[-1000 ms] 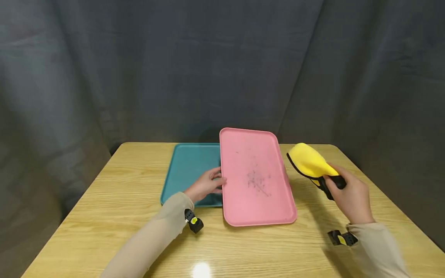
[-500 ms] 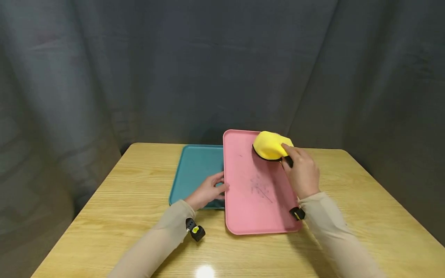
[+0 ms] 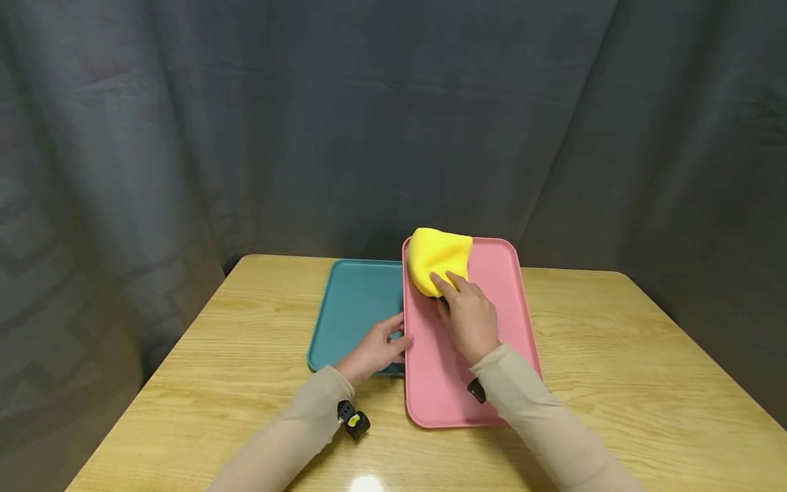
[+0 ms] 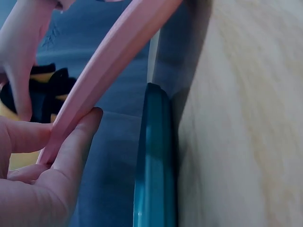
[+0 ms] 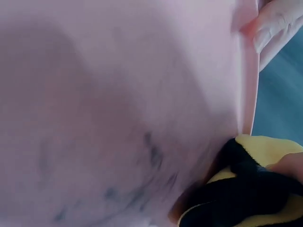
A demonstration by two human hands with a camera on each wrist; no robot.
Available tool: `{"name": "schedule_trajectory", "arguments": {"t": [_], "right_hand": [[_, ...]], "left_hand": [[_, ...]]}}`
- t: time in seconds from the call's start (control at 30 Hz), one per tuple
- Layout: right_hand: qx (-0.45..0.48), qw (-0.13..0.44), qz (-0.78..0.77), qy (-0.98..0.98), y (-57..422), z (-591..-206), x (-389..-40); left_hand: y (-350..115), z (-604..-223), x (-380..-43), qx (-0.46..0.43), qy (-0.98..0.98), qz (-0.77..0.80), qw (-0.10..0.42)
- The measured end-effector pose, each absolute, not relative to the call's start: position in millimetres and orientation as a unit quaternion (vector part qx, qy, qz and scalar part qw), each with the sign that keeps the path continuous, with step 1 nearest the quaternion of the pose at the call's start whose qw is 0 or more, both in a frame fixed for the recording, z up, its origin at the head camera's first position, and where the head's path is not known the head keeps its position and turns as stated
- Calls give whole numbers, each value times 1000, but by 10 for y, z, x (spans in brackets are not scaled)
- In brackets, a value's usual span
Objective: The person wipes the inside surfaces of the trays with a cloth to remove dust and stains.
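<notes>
My left hand pinches the left rim of a pink tray, thumb on the inner face and fingers behind it. In the left wrist view the tray slants, raised off the wooden table. My right hand grips a yellow cloth with black trim, bunched up at the tray's upper left corner. Dark smudges mark the pink surface in the right wrist view, close beside the cloth. From the head view, the right hand and forearm cover part of the tray.
A teal tray lies flat on the wooden table, partly behind the pink tray. A dark grey curtain hangs beyond the table's far edge. Each wrist wears a small black camera.
My right hand has carried the yellow cloth leftward from beyond the tray's right side, across its top, to the upper left corner. My left hand keeps its pinch on the rim.
</notes>
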State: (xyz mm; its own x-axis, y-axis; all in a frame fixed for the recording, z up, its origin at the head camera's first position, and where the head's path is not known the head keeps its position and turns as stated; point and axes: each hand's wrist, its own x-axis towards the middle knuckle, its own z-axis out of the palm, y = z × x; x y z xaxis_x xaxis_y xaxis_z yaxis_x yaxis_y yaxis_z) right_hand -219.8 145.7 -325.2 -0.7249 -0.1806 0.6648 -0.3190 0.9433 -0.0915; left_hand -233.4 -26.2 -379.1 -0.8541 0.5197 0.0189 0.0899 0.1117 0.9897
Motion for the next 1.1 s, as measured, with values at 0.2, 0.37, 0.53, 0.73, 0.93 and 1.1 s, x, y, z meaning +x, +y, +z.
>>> {"name": "schedule_trajectory", "arguments": {"t": [0.2, 0.37, 0.53, 0.73, 0.93, 1.1], "right_hand": [[144, 339, 82, -926, 1358, -3270, -2195], [150, 333, 72, -928, 1324, -3283, -2204], [154, 333, 74, -927, 1327, -3286, -2229], [144, 324, 87, -931, 1366, -3261, -2234], [138, 318, 92, -934, 1407, -3252, -2236], [137, 327, 99, -930, 1429, -3255, -2235]], "left_hand": [[-247, -3822, -2320, 208, 730, 629, 167], [-243, -3822, -2321, 207, 729, 632, 164], [-246, -3813, -2316, 209, 727, 634, 162], [-265, -3785, -2309, 217, 730, 628, 161], [-273, -3781, -2312, 220, 724, 634, 161], [-283, -3790, -2315, 228, 722, 635, 156]]}}
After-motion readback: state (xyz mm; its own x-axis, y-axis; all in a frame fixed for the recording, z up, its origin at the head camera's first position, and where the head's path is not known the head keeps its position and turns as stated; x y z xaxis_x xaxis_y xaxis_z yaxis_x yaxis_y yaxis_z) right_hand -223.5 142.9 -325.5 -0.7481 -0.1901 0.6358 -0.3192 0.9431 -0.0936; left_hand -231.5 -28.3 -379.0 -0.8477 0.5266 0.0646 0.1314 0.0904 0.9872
